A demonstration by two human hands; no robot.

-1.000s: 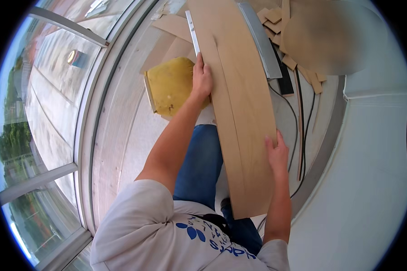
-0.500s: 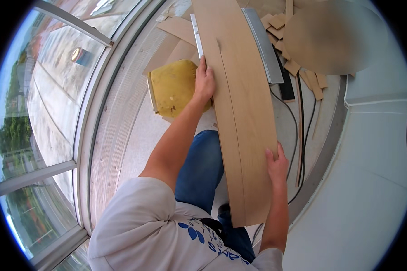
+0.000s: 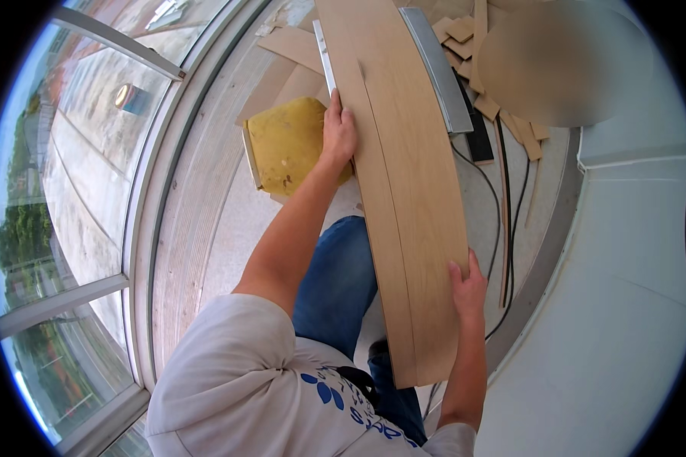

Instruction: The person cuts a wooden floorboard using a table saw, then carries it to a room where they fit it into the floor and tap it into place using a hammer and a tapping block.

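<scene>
A long light-brown wooden floorboard runs from the top of the view down to beside my legs, with a thin dark line along its length. My left hand is closed on its left edge, next to a narrow silver metal strip. Farther down, my right hand grips the right edge near the board's near end, thumb on top and fingers mostly hidden. Beyond the right edge shows a grey metal machine surface, partly covered by the board.
A stained yellow container stands left of the board. Wood offcuts lie in a heap at upper right, by a blurred round patch. Black cables cross the floor near a white wall. Glazed window frames line the left.
The view has shifted slightly, so the far things sit a little more to the left. The board's near end is slightly lower in the picture. Both hands keep their grip.
</scene>
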